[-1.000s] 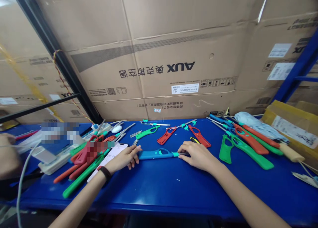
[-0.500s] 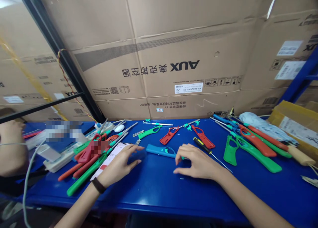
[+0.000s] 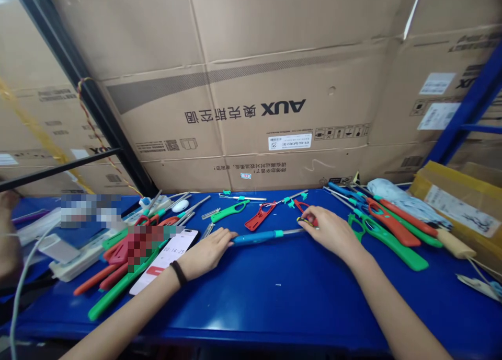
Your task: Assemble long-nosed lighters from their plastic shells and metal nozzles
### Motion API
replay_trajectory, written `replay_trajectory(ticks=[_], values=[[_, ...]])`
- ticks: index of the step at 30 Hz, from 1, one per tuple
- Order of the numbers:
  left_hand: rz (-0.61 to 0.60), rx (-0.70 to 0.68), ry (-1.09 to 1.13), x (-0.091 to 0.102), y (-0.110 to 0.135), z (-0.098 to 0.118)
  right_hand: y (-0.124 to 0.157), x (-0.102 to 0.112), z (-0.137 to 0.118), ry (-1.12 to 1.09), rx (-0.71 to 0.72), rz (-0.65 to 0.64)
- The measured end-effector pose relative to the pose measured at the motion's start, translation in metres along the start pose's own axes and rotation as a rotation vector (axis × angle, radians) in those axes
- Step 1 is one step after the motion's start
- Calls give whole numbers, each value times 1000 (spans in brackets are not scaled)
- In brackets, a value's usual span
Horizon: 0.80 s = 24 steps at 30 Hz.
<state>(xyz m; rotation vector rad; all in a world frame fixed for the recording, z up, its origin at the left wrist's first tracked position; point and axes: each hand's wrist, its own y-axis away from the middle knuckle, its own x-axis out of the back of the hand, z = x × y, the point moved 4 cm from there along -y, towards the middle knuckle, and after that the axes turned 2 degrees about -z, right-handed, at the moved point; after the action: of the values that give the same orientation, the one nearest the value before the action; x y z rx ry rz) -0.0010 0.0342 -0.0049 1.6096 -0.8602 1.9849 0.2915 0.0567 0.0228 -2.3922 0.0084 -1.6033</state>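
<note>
Blue utility lighter [image 3: 254,237] lies lengthwise on blue counter [image 3: 259,297], metal nozzle [image 3: 293,231] pointing right, between 2 hands: left hand [image 3: 206,254], fingers [image 3: 224,239] flat and open at its butt; right hand [image 3: 327,230], fingers [image 3: 314,218] pinching yellow-and-black screwdriver [image 3: 307,222].

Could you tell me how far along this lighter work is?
Partway, it seems. The lighters at right look finished. In hand: the blue lighter at the left hand, the screwdriver in the right hand. Still left: the red lighter bodies at the back.
</note>
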Motion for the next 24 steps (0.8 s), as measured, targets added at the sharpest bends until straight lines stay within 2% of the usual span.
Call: replay_trajectory(ticks=[3,7,10,11,13,15,20,24], values=[[38,53,29,3,1,-5,-4,-5,20,38,-171,-91],[109,126,38,5,-5,4,-4,-12,21,17,-180,-145],[140,144,54,9,-13,36,-4,-13,18,20,-180,-129],[114,121,76,8,-15,50,-4,-14,17,20,-181,-120],[-16,77,179,2,-19,76,-6,-16,18,17,-190,-98],[-88,82,258,-4,-22,91,-8,-19,20,9,-202,-79],[-90,96,302,-18,-24,97,-14,-27,24,-37,-215,-80],[-73,91,314,-20,-23,97,-15,-32,22,-64,-200,-88]])
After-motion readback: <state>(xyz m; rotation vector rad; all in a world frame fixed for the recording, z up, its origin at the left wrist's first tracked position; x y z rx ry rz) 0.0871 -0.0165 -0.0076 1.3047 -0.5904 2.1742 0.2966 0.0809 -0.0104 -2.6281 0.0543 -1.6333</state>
